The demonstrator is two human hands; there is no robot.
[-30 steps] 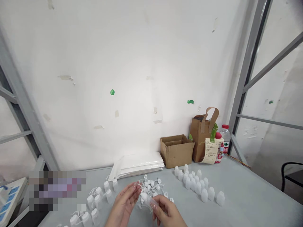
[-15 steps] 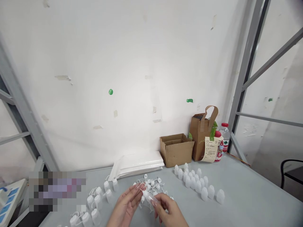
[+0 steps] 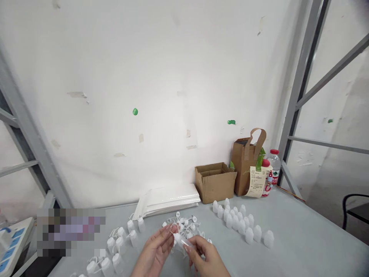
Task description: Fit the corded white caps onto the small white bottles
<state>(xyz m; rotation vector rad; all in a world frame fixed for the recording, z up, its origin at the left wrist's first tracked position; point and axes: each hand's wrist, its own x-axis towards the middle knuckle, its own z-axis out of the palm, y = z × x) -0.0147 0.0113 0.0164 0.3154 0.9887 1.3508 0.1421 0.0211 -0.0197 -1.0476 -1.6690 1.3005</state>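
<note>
Near the front of the grey table, my right hand (image 3: 206, 257) is closed around a small translucent plastic bottle (image 3: 184, 241), tilted with its white-capped end toward the upper left. At that end my left hand (image 3: 158, 246) is closed, thumb and fingers pinching the thin white strap of the cap (image 3: 176, 236). Just behind my hands lies a loose pile of white caps with straps (image 3: 193, 220), partly covered by my fingers. To the left stand several capped bottles (image 3: 118, 262) with straps looped at their tops.
Several small translucent bottles without caps (image 3: 249, 235) stand on the right. At the wall are flat white packets (image 3: 168, 198), an open cardboard box (image 3: 217, 187), a brown paper bag (image 3: 242, 165) and a red-capped bottle (image 3: 275, 163). A white power strip (image 3: 17, 246) lies far left.
Both hands stay almost in place, still on the bottle and its cap strap. The view has shifted very slightly; the things on the table have not moved.
</note>
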